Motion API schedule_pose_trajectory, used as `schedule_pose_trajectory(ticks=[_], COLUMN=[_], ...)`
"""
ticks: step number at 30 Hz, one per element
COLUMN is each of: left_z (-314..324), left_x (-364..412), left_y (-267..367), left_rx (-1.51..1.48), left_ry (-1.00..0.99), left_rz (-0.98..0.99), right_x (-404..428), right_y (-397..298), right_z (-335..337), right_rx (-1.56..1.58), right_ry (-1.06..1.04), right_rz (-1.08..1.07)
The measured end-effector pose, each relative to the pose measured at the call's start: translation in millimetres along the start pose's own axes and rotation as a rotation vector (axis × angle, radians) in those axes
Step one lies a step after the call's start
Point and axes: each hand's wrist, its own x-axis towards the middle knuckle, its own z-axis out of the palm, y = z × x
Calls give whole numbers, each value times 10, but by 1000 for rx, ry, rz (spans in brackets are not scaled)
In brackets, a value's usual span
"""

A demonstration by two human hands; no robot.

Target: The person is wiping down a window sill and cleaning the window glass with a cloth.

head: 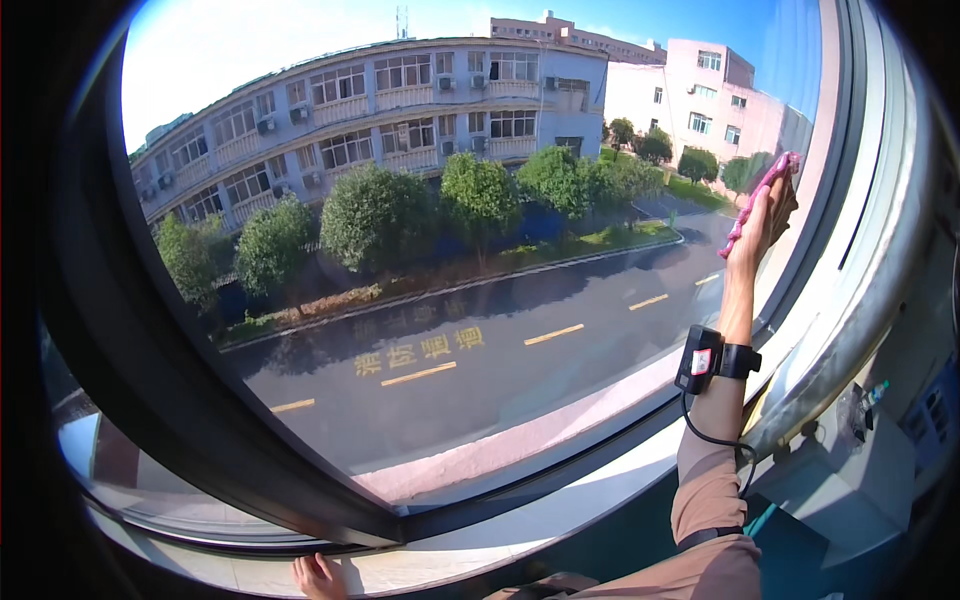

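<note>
A pink cloth (759,196) lies flat between my right hand (772,208) and the window pane (570,292), near the pane's right edge. My right arm is stretched up and carries a black strapped device with a cable at the wrist. At the bottom, my left hand (319,576) rests on the pale windowsill (450,551), just below the foot of the dark window frame (187,360). Its fingers are curled on the sill's edge, and nothing shows in it.
Right of the pane runs the window's side frame (814,247) and a pale curved wall edge. At the lower right stands a white surface (862,480) with a plastic bottle (876,391) on it. Outside are a road, trees and buildings.
</note>
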Motion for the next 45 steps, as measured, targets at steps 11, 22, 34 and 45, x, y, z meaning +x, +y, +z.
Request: schedule_pose_trajectory(ticks=[11, 22, 34, 45], left_z=[35, -41, -23, 112], left_x=[26, 30, 18, 64], left_y=[-82, -107, -126, -196], left_rx=[59, 46, -10, -31], left_ry=[96, 26, 58, 32], left_rz=[92, 84, 57, 31], right_x=[-2137, -2422, -1171, -1685], right_y=[-2881, -2735, 230, -327], right_z=[329, 262, -421, -176], right_rx=[247, 57, -143, -96], right_ry=[-433, -298, -79, -155], right_rz=[-604, -561, 143, -76])
